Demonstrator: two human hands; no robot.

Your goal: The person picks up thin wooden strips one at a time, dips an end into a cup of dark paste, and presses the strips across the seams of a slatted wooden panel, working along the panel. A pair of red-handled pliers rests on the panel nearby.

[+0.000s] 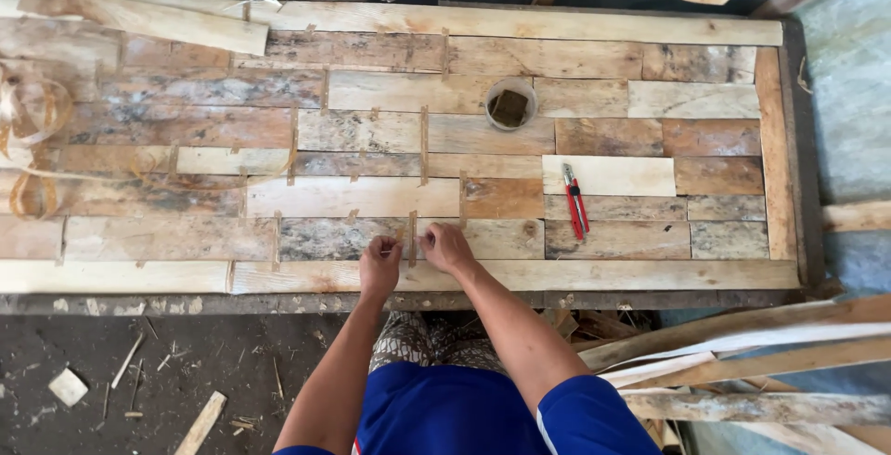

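Observation:
A large panel of joined wooden planks [390, 93] lies flat in front of me. My left hand [379, 265] and my right hand [447, 248] rest close together on its near edge. Both pinch at a thin upright wooden sliver [412, 237] stuck in a joint between planks. Several similar slivers poke out of other joints across the panel. A red-handled utility knife [574, 200] lies on a pale plank to the right of my hands. Farther back sits a round white container [510, 102] with a dark block inside.
Curled thin wood strips [28, 130] lie at the panel's left end. A loose board [139, 19] rests on the back left corner. Long wooden offcuts [742, 353] are piled at lower right. Wood chips [139, 371] scatter the dark ground at lower left.

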